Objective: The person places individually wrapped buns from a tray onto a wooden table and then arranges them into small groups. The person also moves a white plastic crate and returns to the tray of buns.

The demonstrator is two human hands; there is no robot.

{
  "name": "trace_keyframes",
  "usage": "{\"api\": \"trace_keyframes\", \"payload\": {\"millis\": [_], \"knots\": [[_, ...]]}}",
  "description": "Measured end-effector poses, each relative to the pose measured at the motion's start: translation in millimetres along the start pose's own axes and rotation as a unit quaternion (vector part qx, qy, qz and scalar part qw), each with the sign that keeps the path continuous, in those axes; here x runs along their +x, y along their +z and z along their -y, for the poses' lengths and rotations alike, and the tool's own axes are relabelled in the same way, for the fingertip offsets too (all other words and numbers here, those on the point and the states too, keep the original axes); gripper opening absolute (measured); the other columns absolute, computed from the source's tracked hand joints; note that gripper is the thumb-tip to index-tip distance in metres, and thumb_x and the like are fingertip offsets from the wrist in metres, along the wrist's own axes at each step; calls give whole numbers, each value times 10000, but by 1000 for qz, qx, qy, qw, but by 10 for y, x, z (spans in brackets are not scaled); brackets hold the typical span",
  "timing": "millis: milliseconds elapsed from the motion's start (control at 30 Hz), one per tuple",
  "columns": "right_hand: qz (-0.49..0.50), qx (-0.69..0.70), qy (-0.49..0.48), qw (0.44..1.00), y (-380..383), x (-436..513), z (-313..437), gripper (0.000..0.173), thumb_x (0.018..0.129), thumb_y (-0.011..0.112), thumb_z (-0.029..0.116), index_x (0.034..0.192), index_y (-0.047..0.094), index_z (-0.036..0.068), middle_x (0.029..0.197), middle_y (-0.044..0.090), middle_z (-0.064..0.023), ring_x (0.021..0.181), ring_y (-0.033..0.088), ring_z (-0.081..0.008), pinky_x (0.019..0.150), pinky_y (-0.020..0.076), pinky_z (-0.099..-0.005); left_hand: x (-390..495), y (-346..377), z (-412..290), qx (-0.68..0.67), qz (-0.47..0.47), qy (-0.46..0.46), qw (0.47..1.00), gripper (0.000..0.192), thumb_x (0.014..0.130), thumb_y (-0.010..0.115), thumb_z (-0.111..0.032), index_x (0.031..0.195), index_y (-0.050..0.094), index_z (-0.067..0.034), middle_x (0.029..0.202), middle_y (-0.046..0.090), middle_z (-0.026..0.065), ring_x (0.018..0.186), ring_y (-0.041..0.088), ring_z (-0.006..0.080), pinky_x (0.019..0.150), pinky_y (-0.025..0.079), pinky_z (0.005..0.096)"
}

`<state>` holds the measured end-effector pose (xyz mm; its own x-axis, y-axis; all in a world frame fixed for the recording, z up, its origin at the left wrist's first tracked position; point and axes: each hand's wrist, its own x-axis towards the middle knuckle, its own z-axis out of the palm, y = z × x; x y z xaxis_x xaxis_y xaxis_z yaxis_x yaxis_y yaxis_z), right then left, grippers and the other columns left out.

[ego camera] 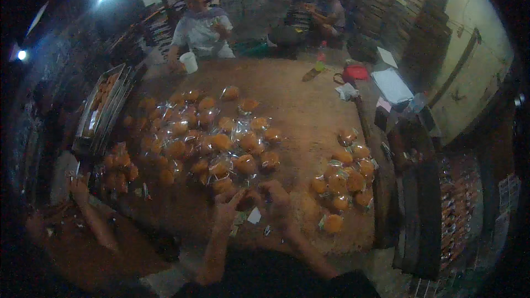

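Near the table's front edge, my left hand [227, 207] grips a brown bun [247, 201] that seems to be in clear plastic wrap. My right hand [276, 198] is raised just right of that bun, its fingers curled and blurred; whether it pinches the wrap cannot be seen. Under the hands lies a white paper slip [254, 215], with small greenish slips [239, 217] beside it. Beyond my hands spreads a large pile of plastic-wrapped buns [219, 142]. To the right, a smaller group of wrapped buns [340, 183] has greenish slips at several bags.
A co-worker's arm [93, 215] reaches in at left, near bunched buns [120, 165] and stacked trays [101, 107]. Across the wooden table [306, 107], a person [203, 29] stands by a white cup [189, 63]. A red pouch [355, 73] and white box [392, 85] are at back right.
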<state>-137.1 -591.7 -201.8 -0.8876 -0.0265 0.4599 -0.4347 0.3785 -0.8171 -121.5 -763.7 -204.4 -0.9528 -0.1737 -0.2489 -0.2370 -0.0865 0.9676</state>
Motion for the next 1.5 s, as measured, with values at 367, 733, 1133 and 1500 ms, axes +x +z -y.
{"api": "trace_keyframes", "payload": {"millis": [367,733,1133,1500], "knots": [[219,371,267,862,367,-130,-340,345,905,809,215,1161,704,10,1041,712,-21,1001,647,-120,859,543,-326,-93,-203,-233,-57,60,76,994,238,981,613,-32,1196,706,0,1188,707,116,1080,677,228,922,546,373],[-1,462,253,850,488,-186,-263,426,919,714,110,1325,637,8,1135,710,-125,1041,693,-241,916,577,-373,-5,-185,194,349,-12,268,898,187,1006,635,-119,1119,705,13,972,716,106,896,678,191,755,529,342],[89,220,158,959,744,-306,-645,346,889,762,324,1082,739,39,1043,732,-192,991,702,-388,872,550,-490,4,-150,-133,335,56,216,915,173,947,727,-72,1092,683,13,1033,706,85,916,655,181,823,537,329],[13,361,263,895,575,-223,-598,265,861,812,242,1021,715,55,1019,727,-118,982,687,-218,849,555,-407,-47,89,178,286,3,292,913,251,901,752,-82,1129,700,9,1003,729,121,899,676,209,846,544,367]]}}
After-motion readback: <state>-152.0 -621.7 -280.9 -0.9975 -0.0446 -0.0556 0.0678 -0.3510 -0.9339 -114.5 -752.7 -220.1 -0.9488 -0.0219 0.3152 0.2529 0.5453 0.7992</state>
